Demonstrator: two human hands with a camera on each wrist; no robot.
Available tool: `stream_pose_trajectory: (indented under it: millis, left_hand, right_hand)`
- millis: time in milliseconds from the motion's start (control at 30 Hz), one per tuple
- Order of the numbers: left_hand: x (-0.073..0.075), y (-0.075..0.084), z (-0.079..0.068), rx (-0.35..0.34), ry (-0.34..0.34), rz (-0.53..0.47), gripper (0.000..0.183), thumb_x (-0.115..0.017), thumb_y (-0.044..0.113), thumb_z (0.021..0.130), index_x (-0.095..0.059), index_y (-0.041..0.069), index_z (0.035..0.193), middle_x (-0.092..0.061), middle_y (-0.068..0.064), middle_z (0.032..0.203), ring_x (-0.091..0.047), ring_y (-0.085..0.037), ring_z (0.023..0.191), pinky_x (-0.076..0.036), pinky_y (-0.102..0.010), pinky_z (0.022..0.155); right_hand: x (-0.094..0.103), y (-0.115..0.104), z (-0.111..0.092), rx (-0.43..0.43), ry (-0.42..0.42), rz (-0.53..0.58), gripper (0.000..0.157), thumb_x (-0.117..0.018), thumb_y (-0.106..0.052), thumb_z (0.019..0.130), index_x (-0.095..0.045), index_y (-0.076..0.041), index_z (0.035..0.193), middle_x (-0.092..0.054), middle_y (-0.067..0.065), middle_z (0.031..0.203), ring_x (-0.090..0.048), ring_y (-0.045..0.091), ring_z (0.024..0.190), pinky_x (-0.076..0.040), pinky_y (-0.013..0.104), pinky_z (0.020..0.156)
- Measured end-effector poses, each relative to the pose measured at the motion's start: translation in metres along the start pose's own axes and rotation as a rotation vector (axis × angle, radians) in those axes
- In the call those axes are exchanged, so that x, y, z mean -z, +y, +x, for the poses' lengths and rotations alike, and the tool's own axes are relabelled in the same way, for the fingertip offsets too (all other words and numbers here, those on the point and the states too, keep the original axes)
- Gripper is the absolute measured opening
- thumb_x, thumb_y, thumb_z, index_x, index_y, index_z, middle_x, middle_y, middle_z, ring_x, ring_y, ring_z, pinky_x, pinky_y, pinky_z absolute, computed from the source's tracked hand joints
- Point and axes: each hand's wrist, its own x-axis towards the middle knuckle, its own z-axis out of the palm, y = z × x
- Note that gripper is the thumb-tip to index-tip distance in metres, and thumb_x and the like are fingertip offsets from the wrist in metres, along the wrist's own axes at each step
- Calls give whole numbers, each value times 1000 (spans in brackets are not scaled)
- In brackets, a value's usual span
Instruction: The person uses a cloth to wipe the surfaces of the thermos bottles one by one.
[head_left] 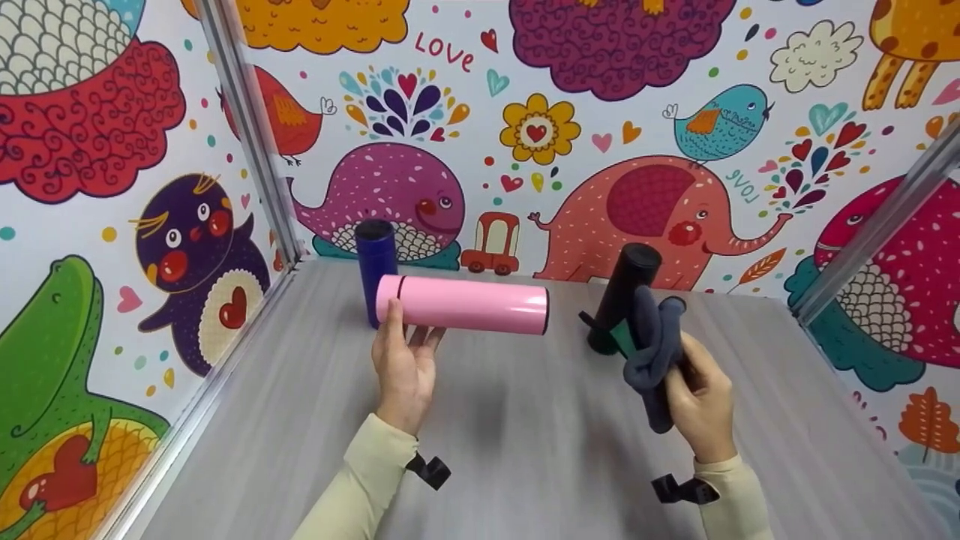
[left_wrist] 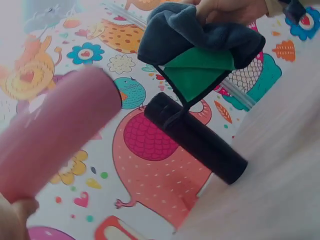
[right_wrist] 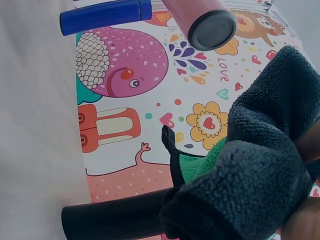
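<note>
A smooth, glossy pink bottle [head_left: 469, 305], a long cylinder with a dark ring near its left end and a dark base at its right, lies level in the air just left of the middle of the head view. Right of centre in that view hangs a cloth [head_left: 651, 367], soft, fuzzy and dark grey-blue, bunched into thick folds; a flat green face with dark edging shows at its left side. Behind the cloth a matt black bottle [head_left: 630, 277], slim and cylindrical, stands on the table [head_left: 495, 465], whose surface is pale grey with faint streaks. A deep blue bottle [head_left: 375, 255] with a dark top stands left of centre, partly hidden by the pink one. The left hand [head_left: 405, 371] reaches up from the lower left, palm turned toward the head camera, gripping the pink bottle near its ringed end with the thumb in front and fingers beneath and behind. The right hand [head_left: 703, 394], raised from the lower right, pinches the cloth between thumb and bent fingers. Both forearms wear cream sleeves [head_left: 381, 454].
</note>
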Motion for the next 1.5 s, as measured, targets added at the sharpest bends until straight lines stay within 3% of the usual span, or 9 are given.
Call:
stream_pose_trajectory:
  millis: [200,367,467,567,633,733,1067,1200,1500]
  left_hand:
    - [-25,11,10,-224,-93,201,57,-72,26,95,-48,9,144,-49,-13,141,-48,-31,127,-47,-55,100]
    - [-60,14,31,-364,-118,343,64,-78,13,89,-46,3,143,-52,-17,134,-55,-30,119,-53,-47,94]
    - [-76,11,45,-459,-129,511,66,-82,11,85,-48,1,140,-57,-16,128,-58,-28,113,-54,-39,92]
    - [-85,6,61,-520,-145,735,69,-84,21,84,-49,4,141,-60,-10,127,-60,-22,113,-53,-33,93]
    - [-87,1,71,-519,-157,862,71,-83,30,84,-48,8,142,-59,-6,129,-59,-19,115,-52,-31,95]
    - [-87,-9,85,-498,-169,976,74,-82,36,85,-47,9,144,-58,-6,131,-58,-19,117,-49,-32,99]
    - [-49,-47,108,-443,-168,1158,70,-81,29,87,-47,9,145,-55,-8,136,-53,-21,125,-43,-39,107]
    - [-36,-57,111,-419,-198,1183,72,-81,28,87,-47,8,146,-54,-8,137,-52,-20,125,-43,-40,107]
    - [-29,-67,114,-371,-300,1209,75,-81,30,87,-45,6,148,-52,-11,143,-50,-23,130,-41,-42,109]
  right_hand:
    - [-1,1,-1,23,-23,24,41,-51,32,81,-62,17,118,-64,29,110,-63,12,100,-51,21,90]
    - [-1,-1,-2,15,-25,22,43,-50,32,81,-62,17,119,-64,29,112,-63,12,103,-50,21,91]
    - [-4,-2,-3,16,-30,25,43,-50,32,81,-62,16,120,-64,30,113,-63,13,104,-50,22,92]
    - [-4,-2,-4,18,-36,28,43,-50,32,81,-62,16,120,-64,30,114,-63,13,104,-50,22,92]
    - [-4,-2,-5,19,-33,29,43,-50,32,81,-62,16,120,-64,31,114,-64,13,104,-50,22,92]
    - [-4,-1,-6,17,-26,26,43,-51,32,81,-63,16,119,-64,31,113,-64,13,104,-50,22,92]
    - [-3,2,-11,41,-37,36,43,-51,33,80,-63,16,118,-64,31,114,-64,13,106,-51,22,91]
    - [-5,4,-13,54,-47,73,44,-50,34,79,-62,18,118,-63,34,113,-64,15,106,-52,23,90]
    - [-8,6,-15,57,-61,94,44,-50,34,79,-62,18,118,-63,33,113,-64,17,104,-52,23,89]
